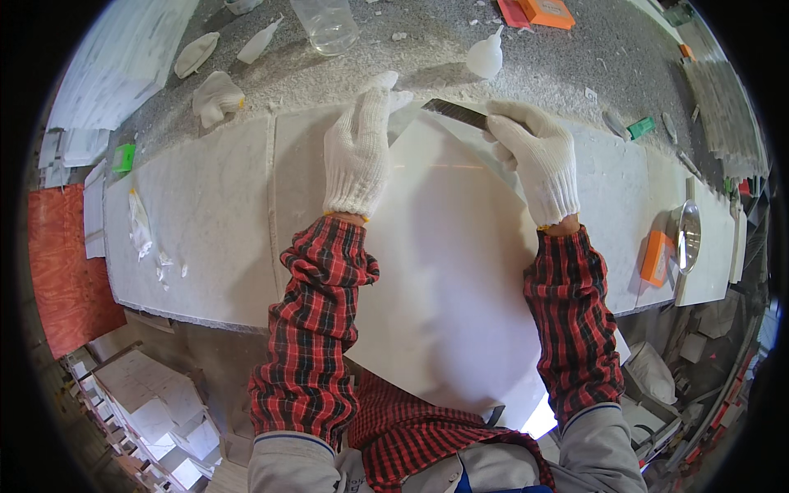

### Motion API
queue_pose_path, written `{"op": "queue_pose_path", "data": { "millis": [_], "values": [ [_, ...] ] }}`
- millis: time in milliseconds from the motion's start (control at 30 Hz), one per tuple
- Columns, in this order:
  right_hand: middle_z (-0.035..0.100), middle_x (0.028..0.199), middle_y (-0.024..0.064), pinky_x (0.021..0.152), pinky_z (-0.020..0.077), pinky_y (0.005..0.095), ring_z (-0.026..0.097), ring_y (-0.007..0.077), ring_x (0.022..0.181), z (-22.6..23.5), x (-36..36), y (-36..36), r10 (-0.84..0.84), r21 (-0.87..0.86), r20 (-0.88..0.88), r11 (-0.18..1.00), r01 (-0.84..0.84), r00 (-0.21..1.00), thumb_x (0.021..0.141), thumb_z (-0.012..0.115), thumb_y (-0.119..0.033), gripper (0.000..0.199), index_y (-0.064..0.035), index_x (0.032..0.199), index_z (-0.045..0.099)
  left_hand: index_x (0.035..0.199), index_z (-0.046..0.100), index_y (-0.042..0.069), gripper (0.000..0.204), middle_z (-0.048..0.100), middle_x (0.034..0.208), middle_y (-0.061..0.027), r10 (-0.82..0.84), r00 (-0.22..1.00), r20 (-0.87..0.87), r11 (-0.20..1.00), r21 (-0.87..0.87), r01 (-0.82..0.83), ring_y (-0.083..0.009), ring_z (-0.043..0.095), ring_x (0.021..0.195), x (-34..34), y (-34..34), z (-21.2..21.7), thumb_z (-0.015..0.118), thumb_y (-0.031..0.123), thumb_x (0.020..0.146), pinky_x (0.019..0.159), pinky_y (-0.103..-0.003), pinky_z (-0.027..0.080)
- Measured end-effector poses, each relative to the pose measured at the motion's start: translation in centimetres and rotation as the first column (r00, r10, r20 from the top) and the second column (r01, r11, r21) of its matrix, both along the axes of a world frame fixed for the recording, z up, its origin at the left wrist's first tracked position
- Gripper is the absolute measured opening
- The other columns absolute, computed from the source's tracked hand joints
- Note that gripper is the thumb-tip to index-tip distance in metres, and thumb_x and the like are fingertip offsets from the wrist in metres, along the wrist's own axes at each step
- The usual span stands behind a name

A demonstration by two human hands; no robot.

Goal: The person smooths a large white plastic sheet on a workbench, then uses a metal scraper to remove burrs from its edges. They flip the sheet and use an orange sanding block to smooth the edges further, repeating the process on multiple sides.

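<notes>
A large pale, smooth panel (448,271) slants from the worktop down toward my lap, one corner at the far end between my hands. My left hand (359,152), in a white knit glove, grips the panel's left edge near that corner. Its thumb and a finger reach past the edge; the other fingers are partly hidden. In the same kind of glove, my right hand (536,156) is closed round one end of a dark, flat, ridged strip that looks like a file (456,112). The file's free end lies at the panel's far corner.
Beyond my hands stand a white squeeze bulb (485,57) and a clear container (330,33) on the dusty grey surface. A crumpled glove (218,99) lies left. At right are a green piece (641,127), an orange box (656,259) and a metal bowl (688,237).
</notes>
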State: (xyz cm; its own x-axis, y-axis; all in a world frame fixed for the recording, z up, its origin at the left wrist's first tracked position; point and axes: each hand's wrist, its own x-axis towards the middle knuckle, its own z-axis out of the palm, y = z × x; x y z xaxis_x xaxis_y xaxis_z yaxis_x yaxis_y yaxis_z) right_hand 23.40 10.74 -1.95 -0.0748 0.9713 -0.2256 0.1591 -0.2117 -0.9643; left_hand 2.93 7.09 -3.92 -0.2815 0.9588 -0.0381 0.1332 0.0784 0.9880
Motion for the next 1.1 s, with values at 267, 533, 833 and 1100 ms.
{"op": "queue_pose_path", "data": {
  "millis": [267,533,833,1100],
  "values": [
    [0.07,0.076,0.0059,0.062,0.0496,0.024,0.06,0.0076,0.065,0.1,0.0,0.7,0.07,0.083,0.2,0.993,-0.088,0.977,0.087,0.064,-0.014,0.026,0.001,0.105,0.076,0.139,0.056,0.002,0.049,0.067,0.128,-0.0183,0.007,0.999,0.036,1.0,0.012,-0.007,-0.0226,0.058,0.126,0.0,0.1,-0.5,0.04,0.036,0.107,0.113,-0.036,0.037],
    [0.07,0.086,0.0025,0.062,0.0466,0.0222,0.058,0.006,0.07,1.7,5.1,1.4,0.027,0.084,0.168,0.996,-0.041,0.985,0.09,0.066,-0.017,0.033,0.0029,0.115,0.072,0.139,0.056,0.001,0.049,0.067,0.127,-0.0189,0.015,0.999,0.044,1.0,0.002,-0.015,-0.0232,0.058,0.127,0.1,0.1,-0.3,0.039,0.034,0.108,0.113,-0.035,0.036],
    [0.07,0.084,0.0032,0.059,0.0447,0.0215,0.057,0.0055,0.068,0.7,14.9,-2.1,-0.217,0.073,0.412,0.976,0.206,0.885,0.092,0.066,-0.019,0.03,-0.0007,0.116,0.072,0.138,0.056,-0.001,0.05,0.068,0.125,-0.019,0.022,0.999,0.04,0.998,0.05,-0.024,-0.0236,0.059,0.126,-0.4,0.3,-1.3,0.042,0.035,0.106,0.113,-0.035,0.036],
    [0.072,0.117,0.0088,0.088,0.0524,0.0327,0.069,0.0237,0.106,-0.1,31.7,-9.0,-0.701,0.612,0.67,0.708,0.354,0.244,0.095,0.062,-0.015,0.025,-0.01,0.117,0.072,0.139,0.057,0.002,0.051,0.07,0.124,-0.0158,0.055,0.997,0.06,0.998,0.039,-0.057,-0.0225,0.06,0.125,-0.3,0.0,-0.6,0.04,0.038,0.106,0.113,-0.037,0.036]
  ]
}}
